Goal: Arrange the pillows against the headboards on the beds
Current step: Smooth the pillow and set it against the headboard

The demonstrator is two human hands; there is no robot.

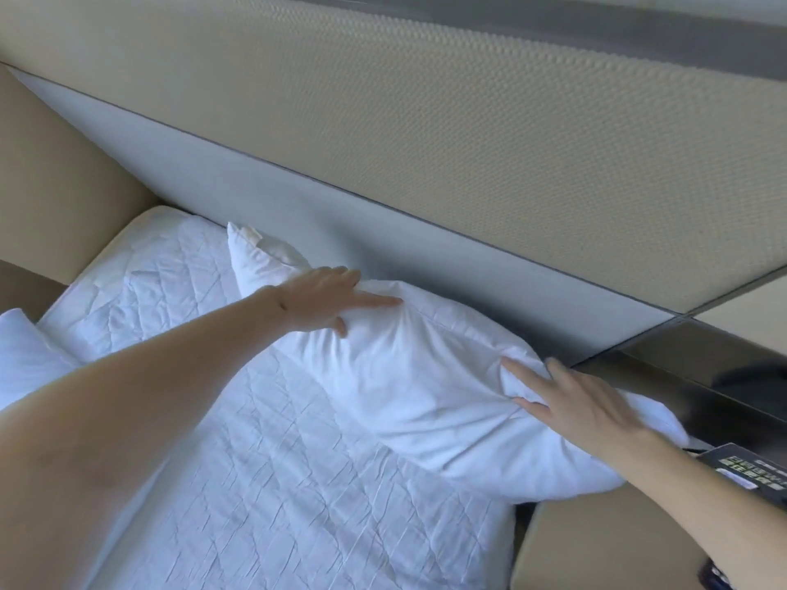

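Soft white fabric pillow (426,376) near grey padded headboard (383,232), not yet upright; left hand (323,300) & right hand (583,402) press it, fingers straight.

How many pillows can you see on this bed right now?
2, perhaps 3. One pillow lies along the headboard under both hands. A second pillow stands behind the left hand. The white bulge at the left edge may be another.

A beige textured wall panel (468,134) runs above, a dark glossy bedside ledge (698,368) sits at right in soft daylight.
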